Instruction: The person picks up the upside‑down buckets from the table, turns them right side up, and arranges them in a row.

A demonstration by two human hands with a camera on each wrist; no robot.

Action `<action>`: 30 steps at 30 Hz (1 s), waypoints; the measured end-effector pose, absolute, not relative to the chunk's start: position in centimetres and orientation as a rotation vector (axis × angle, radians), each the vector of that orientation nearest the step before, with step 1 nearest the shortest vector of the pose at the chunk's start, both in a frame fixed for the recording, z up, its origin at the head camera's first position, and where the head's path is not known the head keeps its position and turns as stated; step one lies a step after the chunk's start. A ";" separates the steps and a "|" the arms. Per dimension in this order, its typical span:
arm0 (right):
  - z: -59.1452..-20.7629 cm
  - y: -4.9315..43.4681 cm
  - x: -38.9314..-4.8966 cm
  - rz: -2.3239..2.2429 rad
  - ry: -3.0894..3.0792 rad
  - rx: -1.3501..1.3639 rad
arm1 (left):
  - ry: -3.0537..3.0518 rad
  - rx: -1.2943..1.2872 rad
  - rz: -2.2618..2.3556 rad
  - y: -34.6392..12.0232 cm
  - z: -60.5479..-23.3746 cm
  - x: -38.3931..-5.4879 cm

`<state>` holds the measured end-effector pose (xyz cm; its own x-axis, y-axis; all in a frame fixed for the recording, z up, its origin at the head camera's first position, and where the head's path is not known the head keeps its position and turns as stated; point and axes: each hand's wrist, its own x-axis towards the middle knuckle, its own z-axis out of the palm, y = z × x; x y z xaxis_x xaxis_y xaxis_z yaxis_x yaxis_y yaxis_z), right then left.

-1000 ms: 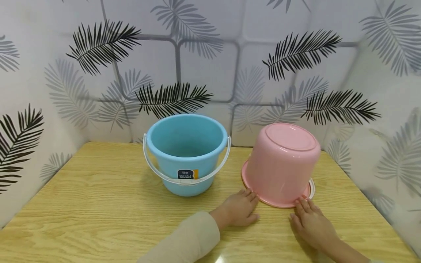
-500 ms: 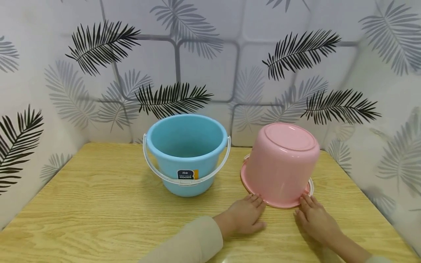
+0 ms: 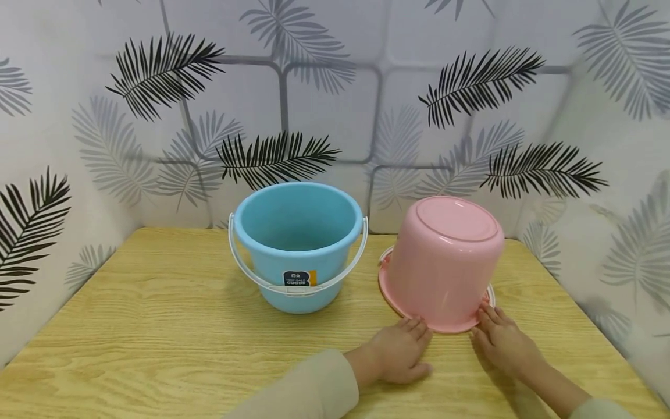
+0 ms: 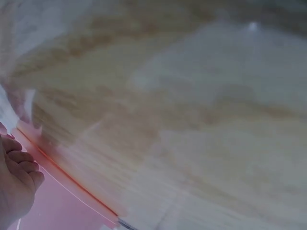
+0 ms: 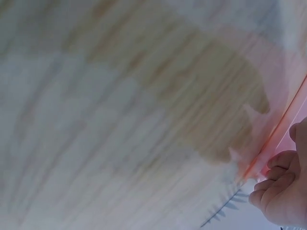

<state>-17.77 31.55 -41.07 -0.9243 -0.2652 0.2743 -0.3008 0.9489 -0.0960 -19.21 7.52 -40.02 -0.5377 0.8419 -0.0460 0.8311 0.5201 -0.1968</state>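
A pink bucket (image 3: 445, 267) sits upside down on the right side of the wooden table, its base facing up. My left hand (image 3: 402, 350) lies at the front of its rim, fingers extended and touching the edge. On the rim's front right rests my right hand (image 3: 506, 343), its fingertips against the edge near the white handle (image 3: 491, 295). The left wrist view catches the left hand (image 4: 17, 184) beside the pink rim (image 4: 72, 182). In the right wrist view, the right hand (image 5: 283, 177) appears at the rim too.
Left of the pink bucket, a light blue bucket (image 3: 298, 262) stands upright with its white handle hanging in front and a dark label on its side. A leaf-patterned wall (image 3: 335, 105) borders the back of the table (image 3: 157, 326).
The pink bucket has shifted slightly left and turned, baring more of its handle at the left. My left hand has slid right along the rim; my right hand has moved slightly right.
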 end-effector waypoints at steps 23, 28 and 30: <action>-41.1 32.4 -18.3 0.200 -2.878 0.486 | -2.721 -1.520 0.256 5.6 -40.4 -19.3; -41.3 32.1 -17.7 0.229 -2.903 0.475 | -2.802 -1.464 0.215 4.1 -40.1 -20.0; -41.4 31.9 -17.7 0.241 -2.917 0.466 | -2.830 -1.435 0.205 3.7 -40.0 -20.3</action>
